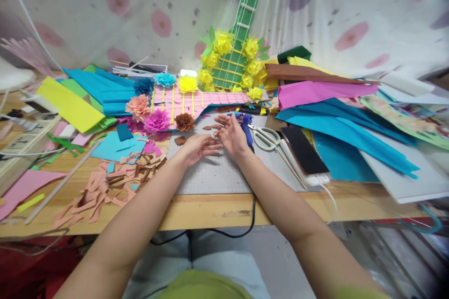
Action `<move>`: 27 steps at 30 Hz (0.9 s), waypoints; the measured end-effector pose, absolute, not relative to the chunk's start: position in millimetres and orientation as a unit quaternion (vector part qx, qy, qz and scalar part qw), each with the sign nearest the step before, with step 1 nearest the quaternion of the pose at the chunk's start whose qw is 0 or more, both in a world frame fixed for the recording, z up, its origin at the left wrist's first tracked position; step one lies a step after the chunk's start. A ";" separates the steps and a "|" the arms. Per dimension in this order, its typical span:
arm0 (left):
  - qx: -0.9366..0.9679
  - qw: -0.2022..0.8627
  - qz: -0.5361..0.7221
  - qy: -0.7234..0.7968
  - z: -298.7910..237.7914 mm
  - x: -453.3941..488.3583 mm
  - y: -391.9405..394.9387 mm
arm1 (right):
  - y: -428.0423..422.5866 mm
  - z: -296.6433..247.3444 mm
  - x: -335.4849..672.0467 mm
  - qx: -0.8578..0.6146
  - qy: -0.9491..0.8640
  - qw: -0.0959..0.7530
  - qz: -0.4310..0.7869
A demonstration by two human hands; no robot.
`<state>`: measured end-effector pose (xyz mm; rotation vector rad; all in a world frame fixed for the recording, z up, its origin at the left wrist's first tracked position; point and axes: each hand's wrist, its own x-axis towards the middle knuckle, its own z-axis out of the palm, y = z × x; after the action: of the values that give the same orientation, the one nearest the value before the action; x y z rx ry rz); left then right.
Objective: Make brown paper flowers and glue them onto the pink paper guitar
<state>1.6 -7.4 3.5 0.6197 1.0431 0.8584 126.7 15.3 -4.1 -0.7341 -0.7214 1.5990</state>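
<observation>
My left hand (202, 148) hovers over the grey mat (210, 177), fingers stretched to the right and holding nothing. Beside it my right hand (232, 136) is raised with its fingers apart, also without anything in it. Just right of that hand lie a blue glue gun (246, 126) and scissors (265, 138) with pale handles. Behind both hands rests a pink paper guitar (196, 103) bearing a brown paper flower (184, 122), a magenta flower (158, 122) and several others. Small brown paper petals (180, 140) lie near my left hand.
A green paper guitar (235, 56) with yellow flowers leans at the back. Paper scraps (101, 182) cover the left side. To the right are a phone (304, 149), a wooden stick (291, 168) and blue crepe paper (343, 126). A black cord (253, 210) hangs over the table's front edge.
</observation>
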 end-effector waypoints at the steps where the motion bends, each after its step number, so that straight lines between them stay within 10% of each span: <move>1: 0.265 0.753 0.385 0.463 4.0 0.3 -7.0 | 14.4 -4.9 126.3 -0.308 -0.318 0.581 0.683; 27: 0.333 0.649 0.479 0.488 -1.5 0.8 -11.8 | 14.3 -21.5 132.0 -0.301 -0.463 0.546 0.630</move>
<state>0.8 -11.8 -1.5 0.7565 1.1088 1.0893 132.0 14.3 -21.5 -0.7133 -1.0974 1.4937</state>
